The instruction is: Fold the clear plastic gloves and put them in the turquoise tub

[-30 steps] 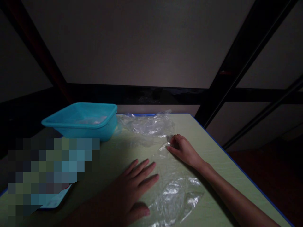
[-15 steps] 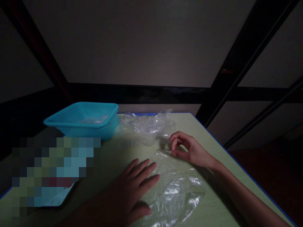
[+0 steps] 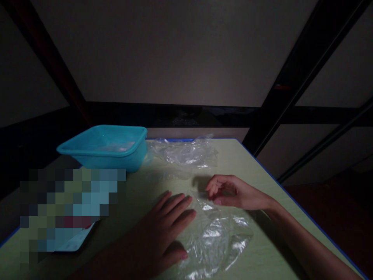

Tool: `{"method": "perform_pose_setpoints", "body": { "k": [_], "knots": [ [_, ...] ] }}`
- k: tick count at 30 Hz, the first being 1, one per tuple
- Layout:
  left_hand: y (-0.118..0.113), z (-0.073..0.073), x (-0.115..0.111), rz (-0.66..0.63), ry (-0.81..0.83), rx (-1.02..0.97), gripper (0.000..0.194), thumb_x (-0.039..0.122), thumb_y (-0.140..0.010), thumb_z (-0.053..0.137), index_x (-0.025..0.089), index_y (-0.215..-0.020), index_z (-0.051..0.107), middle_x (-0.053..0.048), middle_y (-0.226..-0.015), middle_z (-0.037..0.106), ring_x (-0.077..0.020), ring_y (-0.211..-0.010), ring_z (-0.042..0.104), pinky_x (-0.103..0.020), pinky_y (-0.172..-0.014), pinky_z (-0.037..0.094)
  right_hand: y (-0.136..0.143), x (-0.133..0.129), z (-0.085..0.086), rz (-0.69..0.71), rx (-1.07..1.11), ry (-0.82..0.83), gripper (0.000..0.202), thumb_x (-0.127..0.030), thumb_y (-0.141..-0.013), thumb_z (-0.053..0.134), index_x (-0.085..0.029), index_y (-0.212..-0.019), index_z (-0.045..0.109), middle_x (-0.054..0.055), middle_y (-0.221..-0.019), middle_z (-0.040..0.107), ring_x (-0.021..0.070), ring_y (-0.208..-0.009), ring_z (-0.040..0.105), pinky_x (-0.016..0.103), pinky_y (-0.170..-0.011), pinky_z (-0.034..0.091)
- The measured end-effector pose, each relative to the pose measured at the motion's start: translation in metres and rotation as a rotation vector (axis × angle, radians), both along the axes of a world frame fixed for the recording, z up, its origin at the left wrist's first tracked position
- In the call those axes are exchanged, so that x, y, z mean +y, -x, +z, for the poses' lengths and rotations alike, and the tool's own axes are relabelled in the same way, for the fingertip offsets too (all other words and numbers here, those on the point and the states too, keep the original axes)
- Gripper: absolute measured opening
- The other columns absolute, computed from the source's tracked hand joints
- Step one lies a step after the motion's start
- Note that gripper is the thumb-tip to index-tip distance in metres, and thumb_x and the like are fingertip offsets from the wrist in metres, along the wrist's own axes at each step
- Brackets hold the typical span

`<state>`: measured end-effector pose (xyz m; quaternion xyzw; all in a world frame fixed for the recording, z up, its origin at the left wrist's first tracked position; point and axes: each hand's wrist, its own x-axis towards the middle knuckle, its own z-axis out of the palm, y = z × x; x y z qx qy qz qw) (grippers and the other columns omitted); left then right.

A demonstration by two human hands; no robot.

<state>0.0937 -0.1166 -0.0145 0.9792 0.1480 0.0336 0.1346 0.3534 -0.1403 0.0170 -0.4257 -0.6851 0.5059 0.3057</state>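
Note:
A clear plastic bag lies spread and wrinkled on the table in front of me. My left hand rests flat along its left side, fingers spread and fingertips over the film's edge. Above the bag's far edge hovers my right hand, its fingers loosely curled and the thumb apart from them. Nothing shows between that thumb and fingers. Farther back lies a second crumpled clear plastic bag, apart from both hands.
A turquoise plastic basin stands at the table's back left, with clear plastic inside. Nearer on the left is a flat pale-blue object, mostly blurred out. The pale green table has a blue edge; a wall panel rises behind it.
My right hand has come slightly nearer, and its thumb and fingers have parted from the near bag's far edge, which has dropped lower. My left hand stays nearly still.

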Motion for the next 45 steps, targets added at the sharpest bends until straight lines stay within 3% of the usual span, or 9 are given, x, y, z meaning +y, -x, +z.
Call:
{"method": "perform_pose_setpoints", "body": {
  "k": [4,9,29,36,45],
  "knots": [
    [0.000,-0.003,0.001,0.011,-0.028,-0.040,0.061,0.038,-0.083,0.054,0.022,-0.137,0.032,-0.009,-0.149,0.024,-0.0291,-0.136,0.020,-0.055,-0.110,0.012,0.007,0.004,-0.009,-0.080,0.074,-0.040,0.011,-0.017,-0.083,0.053,-0.014,-0.094,0.056,0.004,-0.089,0.061,0.0119,-0.084,0.059,0.030,-0.078,0.047],
    [0.000,-0.004,0.002,0.014,-0.050,-0.041,0.055,0.037,-0.084,0.053,0.020,-0.134,0.037,-0.010,-0.148,0.027,-0.0288,-0.135,0.022,-0.054,-0.109,0.014,0.013,0.004,-0.016,-0.031,0.031,-0.026,0.014,-0.013,-0.085,0.050,-0.014,-0.098,0.056,0.005,-0.092,0.062,0.0128,-0.088,0.059,0.032,-0.082,0.047],
    [0.001,-0.004,0.005,0.032,-0.063,-0.050,0.051,0.032,-0.084,0.053,0.020,-0.132,0.039,-0.011,-0.145,0.032,-0.0282,-0.134,0.026,-0.052,-0.110,0.014,0.014,0.001,-0.013,-0.057,-0.034,-0.036,0.015,-0.011,-0.083,0.052,-0.015,-0.095,0.058,0.003,-0.088,0.063,0.0123,-0.084,0.060,0.030,-0.078,0.050],
    [0.000,-0.004,0.006,0.047,0.021,0.060,0.068,0.033,-0.085,0.051,0.019,-0.143,0.017,-0.010,-0.151,0.017,-0.0258,-0.138,0.014,-0.050,-0.110,0.016,0.012,0.002,-0.014,-0.063,-0.076,-0.041,0.013,-0.011,-0.082,0.053,-0.015,-0.092,0.059,0.003,-0.084,0.063,0.0124,-0.079,0.060,0.029,-0.073,0.050],
    [0.004,0.000,0.011,0.105,0.049,0.067,0.070,0.034,-0.087,0.047,0.017,-0.144,0.011,-0.012,-0.151,0.010,-0.0245,-0.138,0.009,-0.047,-0.111,0.017,0.001,0.003,-0.005,-0.175,-0.131,-0.160,0.012,-0.020,-0.084,0.051,-0.016,-0.090,0.060,0.004,-0.083,0.063,0.0137,-0.077,0.060,0.030,-0.070,0.049]
  ]
}}
